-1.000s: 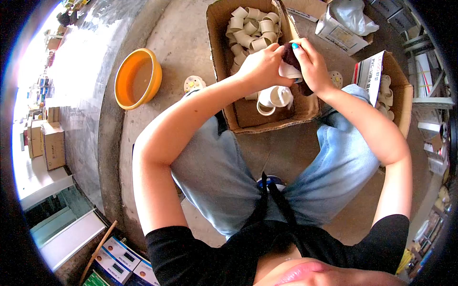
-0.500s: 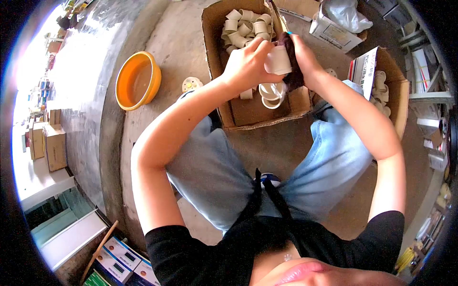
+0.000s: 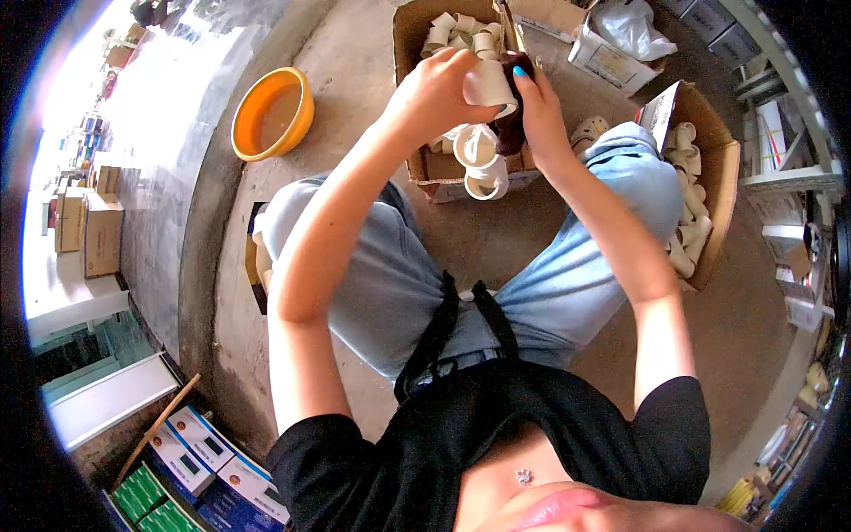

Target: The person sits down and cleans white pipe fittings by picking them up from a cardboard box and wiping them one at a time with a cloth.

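Fingers (image 3: 454, 62) of the left hand (image 3: 434, 89), head view: wrapped around a white pipe fitting (image 3: 490, 85), the thumb along its lower side. The right hand (image 3: 542, 120), blue-nailed, has its fingers closed about a dark cloth (image 3: 511, 129) at the fitting's right end; their tips are partly hidden. The white pipe fitting lies between the two hands, above the open cardboard box (image 3: 407, 40). Compared with one second earlier, when hand and cloth covered much of it, the fitting now shows most of its side; half a second ago this side was already exposed.

Below the hands, two white fittings (image 3: 480, 147) appear at the near edge of the box, where earlier they appeared farther inside it; whether they rest on that edge cannot be told. Cream fittings (image 3: 441, 34) remain heaped at the far end, less of the heap now showing.

The whole scene has shifted: the orange basin (image 3: 303, 120) sits higher in view, the knees stand wider apart, and more cream elbows (image 3: 696, 213) show in the right-hand box (image 3: 722, 173). A clog (image 3: 589, 131) is plainer beside the right knee.
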The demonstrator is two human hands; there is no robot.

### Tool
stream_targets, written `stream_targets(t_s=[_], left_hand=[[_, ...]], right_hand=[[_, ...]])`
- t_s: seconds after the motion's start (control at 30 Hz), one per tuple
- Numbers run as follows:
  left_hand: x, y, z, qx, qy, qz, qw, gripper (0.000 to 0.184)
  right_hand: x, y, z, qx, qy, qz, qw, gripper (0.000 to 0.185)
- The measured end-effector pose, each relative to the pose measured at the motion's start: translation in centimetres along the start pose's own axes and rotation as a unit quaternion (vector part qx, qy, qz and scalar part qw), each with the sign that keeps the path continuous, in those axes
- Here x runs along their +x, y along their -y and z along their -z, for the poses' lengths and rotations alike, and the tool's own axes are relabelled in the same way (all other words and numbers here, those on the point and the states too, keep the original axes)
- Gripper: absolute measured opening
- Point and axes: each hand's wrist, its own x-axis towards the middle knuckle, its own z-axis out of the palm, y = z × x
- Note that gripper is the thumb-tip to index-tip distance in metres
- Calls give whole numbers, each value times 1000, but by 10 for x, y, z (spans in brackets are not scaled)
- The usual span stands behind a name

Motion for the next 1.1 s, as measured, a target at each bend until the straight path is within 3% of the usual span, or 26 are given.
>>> stream_targets(t_s=[0.07, 0.17, 0.3, 0.37, 0.5, 0.6, 0.63, 0.67, 0.73, 0.77, 0.83, 0.87, 0.9, 0.97, 1.0, 1.1], left_hand=[[-5, -2, 0, -6, 11, 28, 1000, 54], [-12, -1, -6, -29, -36, 1, 999, 52], [-16, 6, -12, 15, -46, -26, 999, 49], [-18, 11, -20, 23, -80, -33, 996, 48], [-19, 12, -10, -7, -110, -67, 992, 55], [-18, 14, -12, -20, -94, -10, 995, 56], [-17, 17, -17, -6, -107, -8, 994, 60], [-15, 23, -21, -10, -125, -37, 991, 62], [-7, 34, -28, -24, -140, -75, 987, 65], [-1, 39, -29, -46, -125, -51, 990, 62], [14, 48, -32, -29, -86, 24, 996, 60], [19, 60, -39, -24, -75, 44, 996, 58], [23, 61, -35, -27, -24, 120, 992, 56], [22, 79, -48, -50, -5, 151, 987, 53], [18, 90, -57, -69, -3, 123, 990, 51], [21, 90, -74, -60, 38, 164, 984, 56]], right_hand=[[-18, 10, -5, -129, -28, 131, 983, 35], [-33, 13, -8, -293, -52, 302, 906, 45], [-46, 28, -19, -440, -25, 358, 823, 48], [-41, 34, -23, -458, -8, 372, 807, 48], [-6, 32, -18, -323, 20, 275, 905, 35], [20, 16, -12, -128, 54, 47, 989, 33], [28, 18, -13, -43, 73, -18, 996, 36], [31, 21, -11, 62, 108, -143, 982, 40], [47, -2, -6, 141, 109, -199, 964, 39], [61, -14, -3, 176, 114, -225, 952, 38], [72, -22, -10, 98, 72, -113, 986, 36], [73, -24, -12, -29, 63, -6, 998, 33], [72, -22, -16, -155, 51, 102, 981, 32], [74, -42, -20, -294, 74, 207, 930, 31], [67, -31, -23, -348, 87, 203, 911, 33], [68, -28, -15, -412, 104, 259, 867, 39]])
